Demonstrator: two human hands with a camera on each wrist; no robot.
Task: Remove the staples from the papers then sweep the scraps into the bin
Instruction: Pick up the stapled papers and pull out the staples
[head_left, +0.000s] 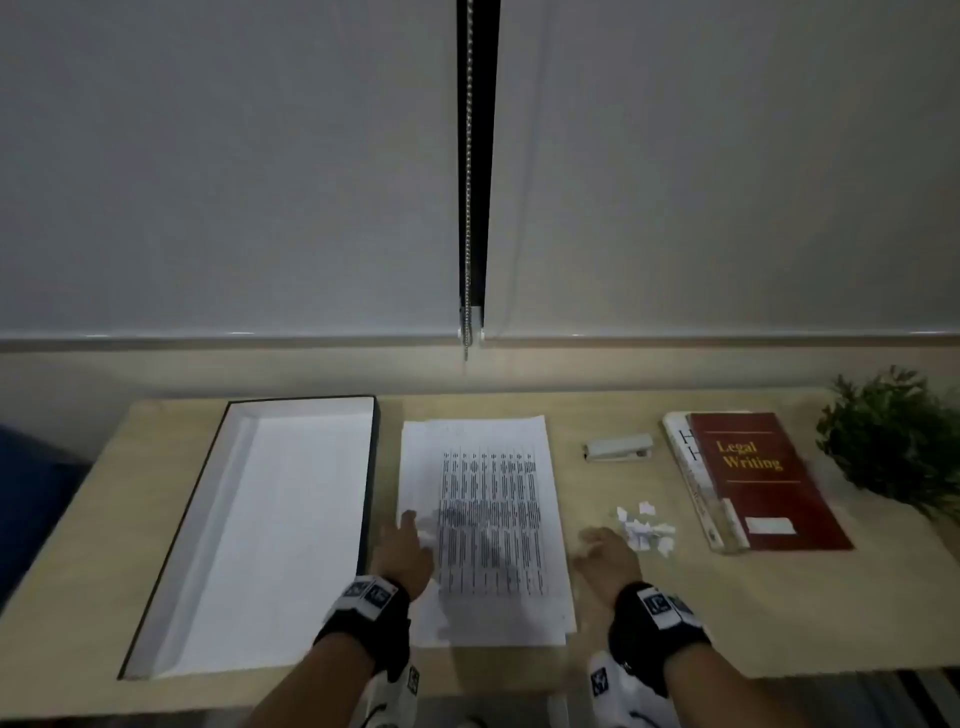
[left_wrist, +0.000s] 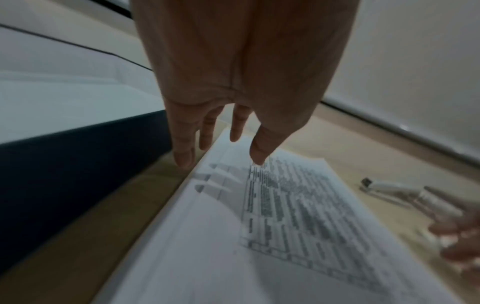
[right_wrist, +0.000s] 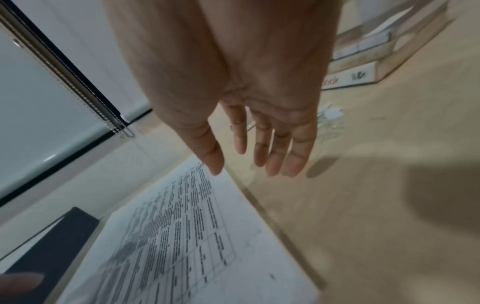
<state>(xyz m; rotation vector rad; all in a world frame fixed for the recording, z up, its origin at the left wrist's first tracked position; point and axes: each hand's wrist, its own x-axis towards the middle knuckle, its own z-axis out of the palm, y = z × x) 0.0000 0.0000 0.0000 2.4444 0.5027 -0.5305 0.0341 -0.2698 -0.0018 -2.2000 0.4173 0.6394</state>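
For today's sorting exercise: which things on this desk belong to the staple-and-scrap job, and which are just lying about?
Belongs:
stack of white printed papers
small torn white paper scraps
shallow white box with dark rim
small white stapler-like tool

Lying about:
red "Legal Writing" book
green leafy plant

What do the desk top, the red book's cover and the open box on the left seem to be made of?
Desk top: pale wood-look laminate, matte, faint grain; solid wood possible.
Red book: cover smooth, probably coated paper or card, gold lettering.
Open box: probably cardboard, thin stiff walls, white inside, dark outside.
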